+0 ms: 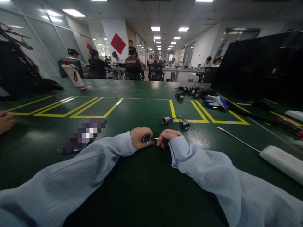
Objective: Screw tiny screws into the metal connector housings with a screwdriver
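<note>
In the middle of the head view my left hand is wrapped round a round metal connector, its hollow end facing me. My right hand, close on the right, has its fingers pinched on a thin, light-coloured rod that reaches across to the connector. Whether the rod is a tool or a part of the connector cannot be made out. Just beyond my right hand, two similar metal connectors lie on the green table, one on the left and one on the right.
Yellow tape marks boxes on the table. Cables with metal connectors and a blue-white glove lie farther right. A white power strip, a dark screen and a tall cup stand around. Another person's hand rests at left.
</note>
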Motion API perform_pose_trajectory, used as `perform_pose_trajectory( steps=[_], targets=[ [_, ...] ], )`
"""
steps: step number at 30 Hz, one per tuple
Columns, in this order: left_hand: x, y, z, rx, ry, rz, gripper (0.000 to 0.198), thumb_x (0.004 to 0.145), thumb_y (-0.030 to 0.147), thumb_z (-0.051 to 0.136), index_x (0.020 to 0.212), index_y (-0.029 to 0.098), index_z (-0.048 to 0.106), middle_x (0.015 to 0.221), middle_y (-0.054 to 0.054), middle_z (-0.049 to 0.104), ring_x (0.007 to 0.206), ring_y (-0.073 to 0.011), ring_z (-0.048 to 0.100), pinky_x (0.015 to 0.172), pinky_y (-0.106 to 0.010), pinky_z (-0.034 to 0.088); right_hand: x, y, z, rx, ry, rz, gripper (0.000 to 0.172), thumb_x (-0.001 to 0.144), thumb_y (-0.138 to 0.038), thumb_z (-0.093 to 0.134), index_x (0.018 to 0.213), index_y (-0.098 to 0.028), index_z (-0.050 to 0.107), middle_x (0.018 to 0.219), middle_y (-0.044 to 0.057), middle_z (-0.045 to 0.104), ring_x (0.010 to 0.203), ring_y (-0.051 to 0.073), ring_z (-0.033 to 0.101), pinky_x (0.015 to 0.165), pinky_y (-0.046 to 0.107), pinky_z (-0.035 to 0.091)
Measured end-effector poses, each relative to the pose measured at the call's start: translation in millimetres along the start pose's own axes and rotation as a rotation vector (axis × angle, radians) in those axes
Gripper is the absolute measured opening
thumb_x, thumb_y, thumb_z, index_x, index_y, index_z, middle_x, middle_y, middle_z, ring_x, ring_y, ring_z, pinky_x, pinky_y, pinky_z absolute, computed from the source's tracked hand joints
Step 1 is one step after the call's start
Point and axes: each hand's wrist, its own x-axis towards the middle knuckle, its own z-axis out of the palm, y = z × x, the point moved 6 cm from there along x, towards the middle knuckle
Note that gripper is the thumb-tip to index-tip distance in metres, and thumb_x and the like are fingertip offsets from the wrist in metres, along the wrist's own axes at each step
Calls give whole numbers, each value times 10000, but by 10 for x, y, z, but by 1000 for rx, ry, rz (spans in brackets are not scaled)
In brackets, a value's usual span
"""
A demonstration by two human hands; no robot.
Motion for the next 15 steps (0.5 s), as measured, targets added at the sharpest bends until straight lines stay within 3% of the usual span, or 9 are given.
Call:
perform_pose_trajectory(
  steps=[15],
  targets=[
    [0, -27, -86, -84, 127, -85, 220, 664, 301, 606, 643, 128, 472, 561, 27, 446, 493, -61, 395, 453, -178, 331, 74, 99, 14, 260, -94, 28, 112, 674, -196, 526, 590, -131, 561, 560, 55, 668, 436, 113, 560, 438, 221, 446]
  ],
)
